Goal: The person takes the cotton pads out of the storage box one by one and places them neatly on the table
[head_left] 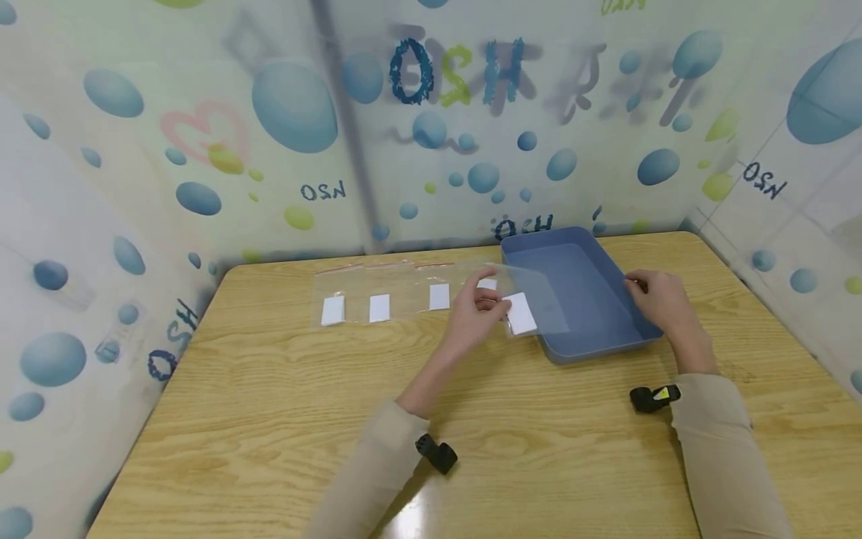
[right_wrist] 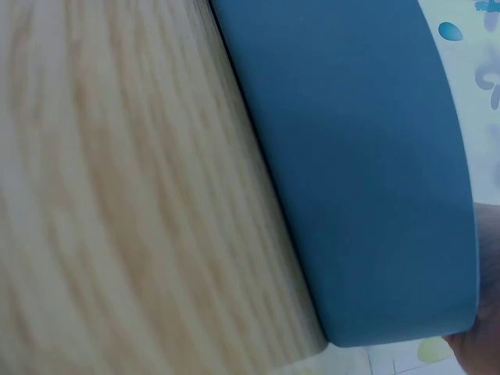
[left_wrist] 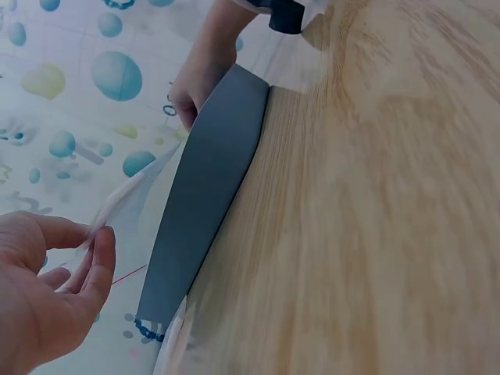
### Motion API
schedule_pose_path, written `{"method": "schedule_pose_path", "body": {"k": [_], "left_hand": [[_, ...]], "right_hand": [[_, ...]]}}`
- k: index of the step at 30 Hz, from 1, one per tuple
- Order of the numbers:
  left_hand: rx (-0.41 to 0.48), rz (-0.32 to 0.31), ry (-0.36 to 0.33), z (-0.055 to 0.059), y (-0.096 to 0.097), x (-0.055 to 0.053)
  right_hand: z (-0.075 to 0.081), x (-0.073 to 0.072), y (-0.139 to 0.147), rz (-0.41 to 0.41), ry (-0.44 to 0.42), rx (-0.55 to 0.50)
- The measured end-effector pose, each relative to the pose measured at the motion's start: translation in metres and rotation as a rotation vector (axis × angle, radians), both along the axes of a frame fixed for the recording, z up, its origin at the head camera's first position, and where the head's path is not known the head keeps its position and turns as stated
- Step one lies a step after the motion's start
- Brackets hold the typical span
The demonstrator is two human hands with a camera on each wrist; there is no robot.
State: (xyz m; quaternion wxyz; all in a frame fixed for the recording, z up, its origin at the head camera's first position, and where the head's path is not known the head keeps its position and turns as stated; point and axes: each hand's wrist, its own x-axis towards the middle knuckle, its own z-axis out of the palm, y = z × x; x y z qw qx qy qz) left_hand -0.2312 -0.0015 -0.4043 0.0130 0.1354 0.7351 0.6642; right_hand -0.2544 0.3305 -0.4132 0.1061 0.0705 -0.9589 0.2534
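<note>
My left hand [head_left: 471, 314] pinches a clear zip bag [head_left: 548, 299] between thumb and fingers. A white card [head_left: 521, 314] shows inside it, and the bag slants over the left side of a blue-grey tray [head_left: 602, 350]. In the left wrist view, the left hand [left_wrist: 58, 285] holds the bag [left_wrist: 129, 191] up beside the tray wall [left_wrist: 207, 183]. At the tray's right rim, my right hand [head_left: 663, 299] grips the edge with bent fingers. Only part of the right hand [right_wrist: 483, 312] shows in the right wrist view, behind the tray wall [right_wrist: 367, 172].
Several more clear zip bags, each with a white card [head_left: 379, 308], lie in an overlapping row left of the tray. The wooden table [head_left: 269, 419] meets a patterned backdrop [head_left: 431, 180] close behind the tray and bags.
</note>
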Motion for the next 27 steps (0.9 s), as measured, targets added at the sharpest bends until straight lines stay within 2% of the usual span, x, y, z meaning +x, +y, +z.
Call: {"method": "schedule_pose_path", "body": {"k": [6,19,27], "left_hand": [[-0.013,0.007,0.007,0.0,-0.016,0.0],[-0.021,0.019,-0.044,-0.007,-0.041,0.004],[-0.072,0.015,-0.079,-0.009,-0.053,0.012]], "right_hand": [[0.001,-0.001,-0.001,-0.003,0.0,0.008],[0.002,0.0,-0.001,-0.003,-0.013,0.007],[0.001,0.001,0.0,-0.002,-0.005,0.005]]}}
